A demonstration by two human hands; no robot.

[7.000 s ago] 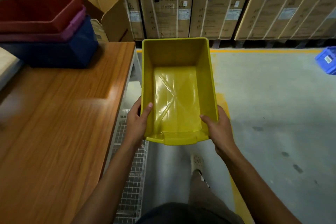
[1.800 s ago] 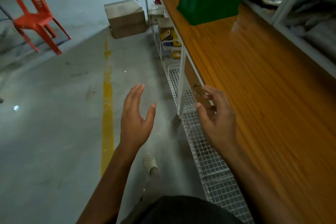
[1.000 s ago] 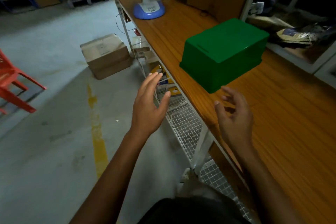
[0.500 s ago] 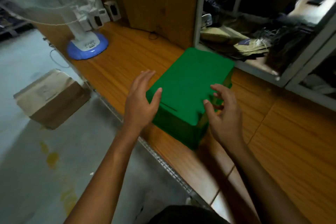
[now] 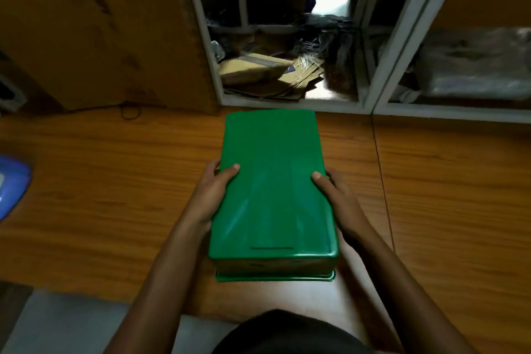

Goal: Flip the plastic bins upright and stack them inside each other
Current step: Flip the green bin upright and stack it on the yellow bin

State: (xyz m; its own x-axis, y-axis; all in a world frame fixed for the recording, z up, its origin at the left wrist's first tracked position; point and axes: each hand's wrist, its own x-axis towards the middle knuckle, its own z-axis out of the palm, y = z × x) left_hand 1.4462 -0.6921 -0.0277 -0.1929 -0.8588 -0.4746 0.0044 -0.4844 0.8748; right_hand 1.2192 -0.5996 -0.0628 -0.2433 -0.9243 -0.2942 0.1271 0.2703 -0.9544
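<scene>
Both hands have closed in: left grip [image 5: 211,195] and right grip [image 5: 339,200] clasp the upturned green bin [image 5: 273,190] between them.

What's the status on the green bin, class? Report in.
Left hand and right hand clamp the long sides. Green bin upside down on wooden table. Nothing in the way.

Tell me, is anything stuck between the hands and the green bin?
Nothing visible is. The left hand and right hand already press on the long sides of the upside-down green bin, thumbs on its flat bottom. The wooden table around it is bare nearby, so flipping room looks free.
</scene>
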